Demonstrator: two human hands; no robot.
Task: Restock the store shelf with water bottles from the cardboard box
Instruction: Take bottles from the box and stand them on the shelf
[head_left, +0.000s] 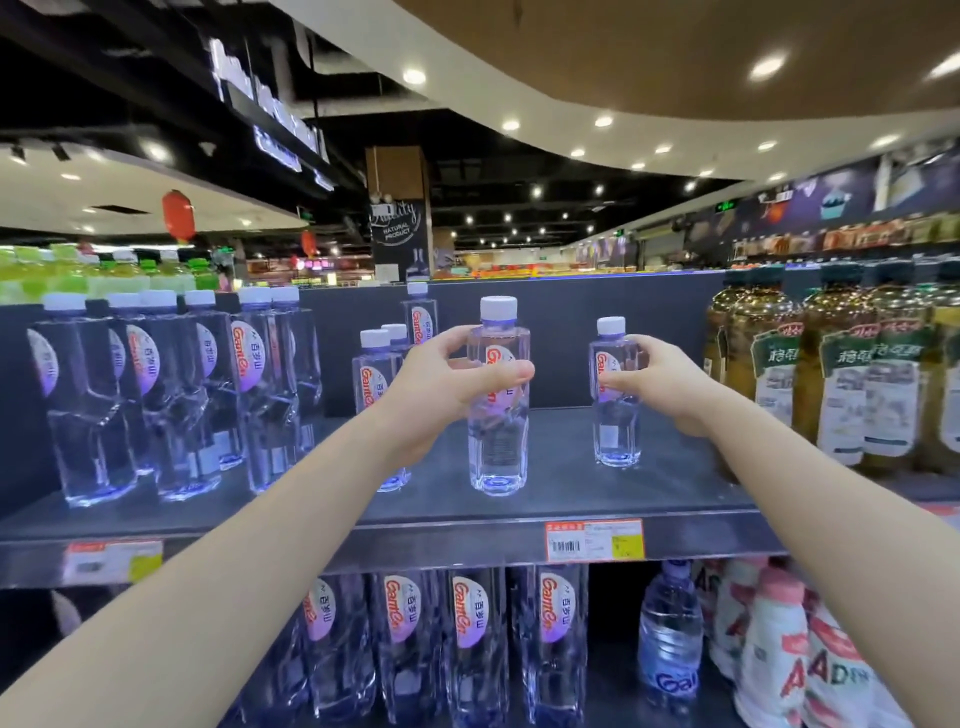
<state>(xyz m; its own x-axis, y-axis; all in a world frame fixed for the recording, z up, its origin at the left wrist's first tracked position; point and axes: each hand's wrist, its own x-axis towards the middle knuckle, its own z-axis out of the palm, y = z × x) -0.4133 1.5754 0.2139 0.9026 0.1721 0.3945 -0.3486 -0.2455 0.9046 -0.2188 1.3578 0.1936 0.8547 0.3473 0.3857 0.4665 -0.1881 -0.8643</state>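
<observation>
On the dark shelf (545, 499) stand two clear water bottles with white caps. My left hand (447, 384) grips the nearer, taller-looking bottle (498, 441) around its upper body, thumb across the label. My right hand (660, 384) holds the smaller-looking bottle (615, 426) farther right, fingers curled round its shoulder. Both bottles stand upright with their bases on the shelf. The cardboard box is out of view.
Several same-brand bottles (171, 395) fill the shelf's left part and a few more (376, 364) stand behind my left hand. Yellow-green drink bottles (831, 374) line the right. The lower shelf holds more water bottles (467, 639) and white bottles (774, 649). A price tag (595, 540) hangs on the shelf edge.
</observation>
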